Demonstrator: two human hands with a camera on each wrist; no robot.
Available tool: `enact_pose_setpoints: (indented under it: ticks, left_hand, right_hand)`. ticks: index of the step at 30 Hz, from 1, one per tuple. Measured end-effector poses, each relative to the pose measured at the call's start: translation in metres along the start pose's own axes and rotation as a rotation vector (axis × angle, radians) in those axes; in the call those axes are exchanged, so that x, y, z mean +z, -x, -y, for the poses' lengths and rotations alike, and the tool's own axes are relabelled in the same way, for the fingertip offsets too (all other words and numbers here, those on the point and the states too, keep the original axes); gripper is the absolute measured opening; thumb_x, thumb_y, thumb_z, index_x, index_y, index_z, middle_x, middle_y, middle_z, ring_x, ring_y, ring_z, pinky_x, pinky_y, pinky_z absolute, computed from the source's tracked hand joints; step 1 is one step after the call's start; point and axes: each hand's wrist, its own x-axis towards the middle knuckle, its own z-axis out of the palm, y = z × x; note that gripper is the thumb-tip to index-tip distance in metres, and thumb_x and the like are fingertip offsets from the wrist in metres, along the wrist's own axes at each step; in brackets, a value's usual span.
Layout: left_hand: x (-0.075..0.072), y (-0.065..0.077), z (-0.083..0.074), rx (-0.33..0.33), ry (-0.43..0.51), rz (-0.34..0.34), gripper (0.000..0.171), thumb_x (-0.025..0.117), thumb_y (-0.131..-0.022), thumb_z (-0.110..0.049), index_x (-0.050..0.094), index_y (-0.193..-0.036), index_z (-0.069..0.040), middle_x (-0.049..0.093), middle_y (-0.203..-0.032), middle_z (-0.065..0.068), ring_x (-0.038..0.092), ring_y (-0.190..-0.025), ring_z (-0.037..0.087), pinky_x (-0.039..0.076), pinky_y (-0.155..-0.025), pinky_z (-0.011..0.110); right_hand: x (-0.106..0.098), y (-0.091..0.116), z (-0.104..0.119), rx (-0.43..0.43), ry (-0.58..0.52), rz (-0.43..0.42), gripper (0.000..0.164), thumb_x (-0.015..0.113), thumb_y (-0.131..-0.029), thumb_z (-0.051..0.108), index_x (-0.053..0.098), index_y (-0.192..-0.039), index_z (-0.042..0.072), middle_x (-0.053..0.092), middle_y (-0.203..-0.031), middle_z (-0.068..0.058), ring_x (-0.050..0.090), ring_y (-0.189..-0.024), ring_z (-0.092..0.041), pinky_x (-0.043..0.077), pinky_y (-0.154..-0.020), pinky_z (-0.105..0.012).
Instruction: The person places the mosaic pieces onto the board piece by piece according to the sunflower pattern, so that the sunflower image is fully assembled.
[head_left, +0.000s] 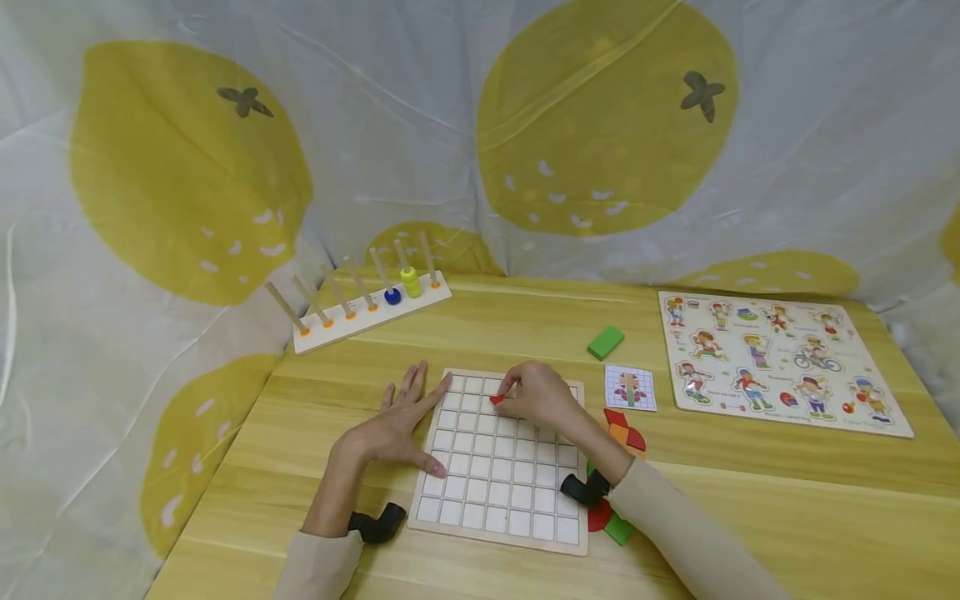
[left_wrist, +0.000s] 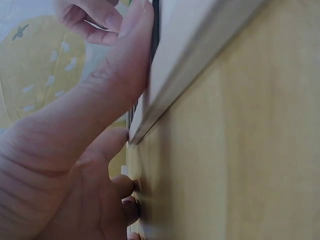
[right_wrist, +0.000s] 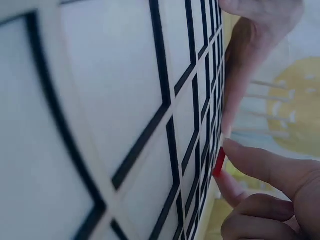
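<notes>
A wooden board [head_left: 497, 493] with a grid of white square recesses lies flat on the table. My right hand [head_left: 537, 395] pinches a small red piece [right_wrist: 219, 162] between thumb and forefinger, over the far rows of the board. In the head view only a bit of that red piece [head_left: 497, 400] shows by the fingertips. Spread along the board's left edge, my left hand [head_left: 396, 428] touches it with thumb and forefinger, while its other fingers rest on the table. The left wrist view shows the thumb [left_wrist: 115, 75] against the board's rim.
Right of the board lie a pattern card [head_left: 611, 400] and several loose pieces, among them a red one [head_left: 598, 518] and a green one [head_left: 618, 529], partly behind my right forearm. Farther back are a green block [head_left: 606, 342], a picture puzzle [head_left: 731, 392] and a peg stand [head_left: 330, 335].
</notes>
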Motion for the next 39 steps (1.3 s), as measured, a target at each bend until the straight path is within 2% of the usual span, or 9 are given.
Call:
enact_pose_setpoints:
  ticks: [8,20,27,33,39]
  left_hand:
    - [0.000,-0.001,-0.001,-0.003,-0.006,0.000,0.136,0.093,-0.070,-0.048,0.004,-0.168,-0.017,-0.026,-0.168,0.025,-0.024,-0.158,0.043,-0.013,-0.124,0.069]
    - [-0.002,-0.001,-0.001,0.001,0.005,0.005,0.136,0.093,-0.070,-0.046,0.003,-0.168,-0.016,-0.027,-0.168,0.025,-0.025,-0.157,0.043,-0.014,-0.124,0.069]
    - [-0.003,-0.002,0.000,0.003,-0.007,0.011,0.136,0.093,-0.071,-0.047,0.003,-0.168,-0.015,-0.027,-0.168,0.025,-0.025,-0.157,0.044,-0.014,-0.124,0.069]
    - [-0.001,-0.003,0.000,0.006,-0.016,0.012,0.136,0.093,-0.071,-0.048,0.003,-0.168,-0.016,-0.027,-0.168,0.025,-0.024,-0.157,0.043,-0.013,-0.124,0.069]
    - [-0.001,-0.001,0.000,0.003,-0.010,0.013,0.136,0.093,-0.070,-0.047,0.003,-0.168,-0.016,-0.027,-0.168,0.025,-0.025,-0.157,0.043,-0.014,-0.124,0.068]
  right_hand:
    - [0.001,0.000,0.000,0.029,-0.010,0.002,0.015,0.089,-0.081,0.018,0.075,-0.084,0.011,0.052,-0.055,0.004,0.044,-0.053,-0.010,0.034,-0.051,-0.023]
    - [-0.023,0.013,-0.019,0.069,-0.092,0.028,0.011,0.085,-0.083,0.013,0.078,-0.091,0.009,0.046,-0.054,0.003,0.042,-0.051,-0.012,0.034,-0.051,-0.024]
    - [-0.027,0.014,-0.030,0.008,-0.037,0.074,0.013,0.084,-0.085,0.009,0.081,-0.097,0.008,0.047,-0.053,0.003,0.042,-0.050,-0.011,0.034,-0.050,-0.023]
    - [-0.027,0.015,-0.036,-0.004,-0.065,0.063,0.013,0.084,-0.084,0.008,0.081,-0.097,0.009,0.045,-0.053,0.002,0.042,-0.049,-0.012,0.036,-0.050,-0.024]
    - [-0.027,0.013,-0.038,0.000,-0.094,0.073,0.012,0.086,-0.082,0.007,0.082,-0.094,0.009,0.050,-0.054,0.002,0.043,-0.051,-0.012,0.035,-0.050,-0.023]
